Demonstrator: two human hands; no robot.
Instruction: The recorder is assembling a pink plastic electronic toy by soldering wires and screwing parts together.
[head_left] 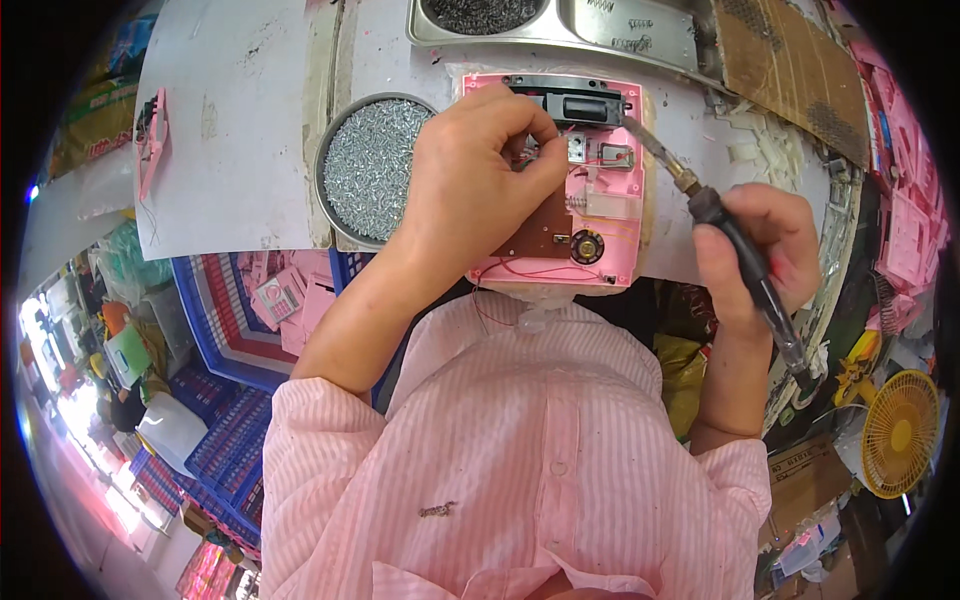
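Note:
A pink plastic casing lies open in front of me with its inside up. It holds a brown circuit board, a small round speaker, red wires and a black part along its far edge. Over the casing's left half, my left hand is closed in a pinch; what the fingertips hold is hidden. My right hand grips a soldering iron by its dark handle. The iron's metal tip points far left, close to the casing's upper right edge; contact cannot be made out.
Left of the casing stands a round bowl of small screws. A metal tray with dark springs is at the far side, beside brown cardboard. Blue baskets hold pink parts at lower left. A yellow fan stands at right.

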